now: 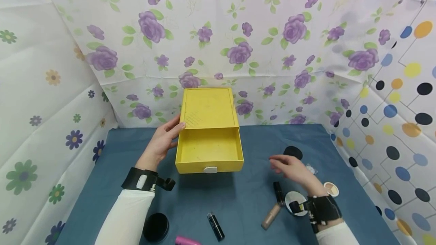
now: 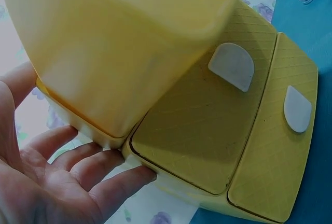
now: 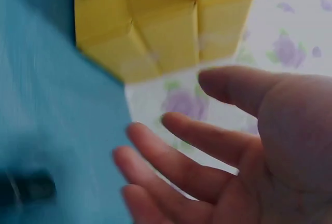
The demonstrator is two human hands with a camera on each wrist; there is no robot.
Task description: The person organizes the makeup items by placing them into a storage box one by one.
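Beyond cosmetics (image 1: pixel 215 226), an upright drawer cabinet (image 1: pixel 209 109) is facing the surface's (image 1: pixel 250 207) near edge; left hand (image 1: pixel 160 143) touching straight-fingered, right hand (image 1: pixel 295 170) hovering relaxed.

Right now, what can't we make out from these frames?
- Pink item: cut off by the head view's bottom edge.
- Small clear item: partly behind the right hand in the head view; too small to identify.
- Dark object: blurred, and cut off by the right wrist view's left edge.
- Insides of the two lower drawers: hidden by their closed fronts in the left wrist view.
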